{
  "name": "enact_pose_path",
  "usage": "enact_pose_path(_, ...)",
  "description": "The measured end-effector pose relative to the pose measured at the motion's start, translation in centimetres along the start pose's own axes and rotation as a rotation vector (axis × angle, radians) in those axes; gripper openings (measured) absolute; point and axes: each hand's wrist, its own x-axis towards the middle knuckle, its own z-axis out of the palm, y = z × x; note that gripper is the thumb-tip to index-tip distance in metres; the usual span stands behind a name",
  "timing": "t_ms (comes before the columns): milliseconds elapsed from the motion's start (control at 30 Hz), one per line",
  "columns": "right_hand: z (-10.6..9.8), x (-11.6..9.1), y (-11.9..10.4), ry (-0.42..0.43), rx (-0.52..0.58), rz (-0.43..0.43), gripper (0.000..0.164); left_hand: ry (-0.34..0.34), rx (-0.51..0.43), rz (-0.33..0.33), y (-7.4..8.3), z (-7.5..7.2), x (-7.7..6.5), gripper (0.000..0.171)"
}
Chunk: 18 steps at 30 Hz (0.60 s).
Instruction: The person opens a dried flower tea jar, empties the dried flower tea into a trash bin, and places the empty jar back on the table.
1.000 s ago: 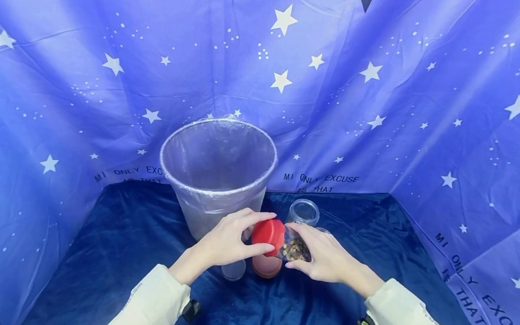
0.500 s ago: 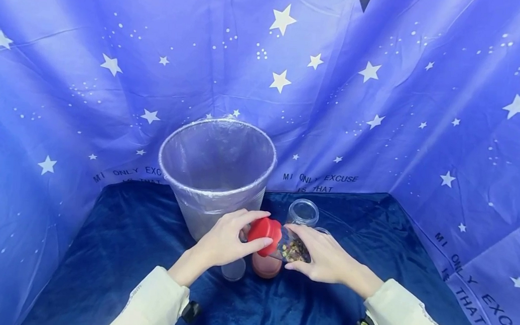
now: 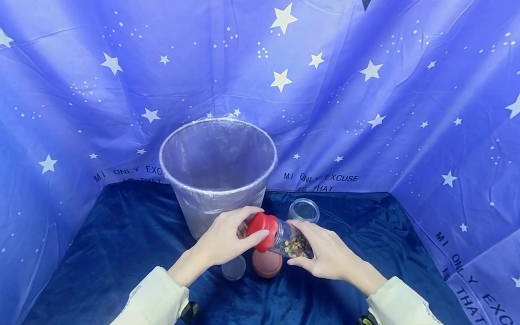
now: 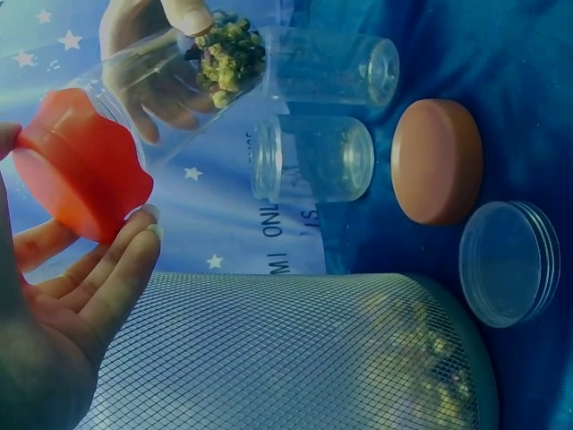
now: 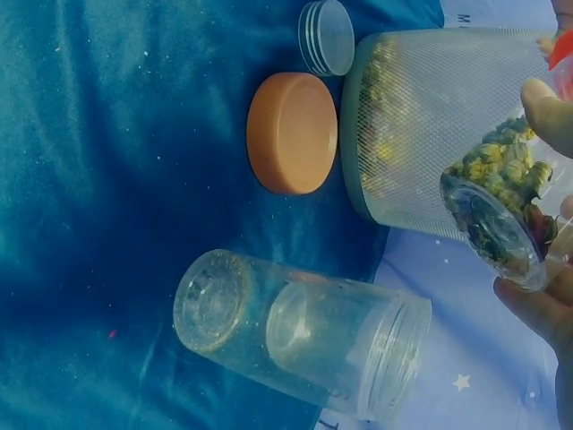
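My left hand (image 3: 225,238) grips a red scalloped lid (image 3: 261,232) at the mouth of a clear jar. The jar (image 3: 282,238) lies tilted on its side in the air, its threaded neck showing beside the lid. Whether lid and neck still touch, I cannot tell. Around the jar's body curls my right hand (image 3: 331,250). Dried yellow-green flower buds (image 5: 506,166) are gathered near its base. Beneath the hands, an orange-brown lid (image 3: 267,265) and a clear lid (image 3: 233,269) rest on the cloth.
Behind my left hand stands a mesh bin (image 3: 215,193) with a clear liner; yellowish matter shows low inside it. Two clear open jars, one taller (image 5: 304,331) and one shorter (image 4: 313,159), stand to its right. Dark blue cloth (image 3: 135,269) covers the table before a starry curtain (image 3: 204,53).
My left hand has turned the red lid and drawn it slightly left. The jar's threaded neck now shows beside it. My right hand still holds the jar in nearly the same place.
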Motion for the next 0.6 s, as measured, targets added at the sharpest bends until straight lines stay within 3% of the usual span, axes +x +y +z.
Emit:
enact_pose_path(300,-1.1,0.0,0.4,0.019,0.003,0.029,0.077,0.014,-0.010,-0.056,0.1,-0.9,-0.2,0.042)
enact_pose_path(600,-2.2,0.1,1.1,0.040,-0.009,0.052,0.076,-0.017,0.038,-0.061,-0.1,-0.9,-0.3,0.040)
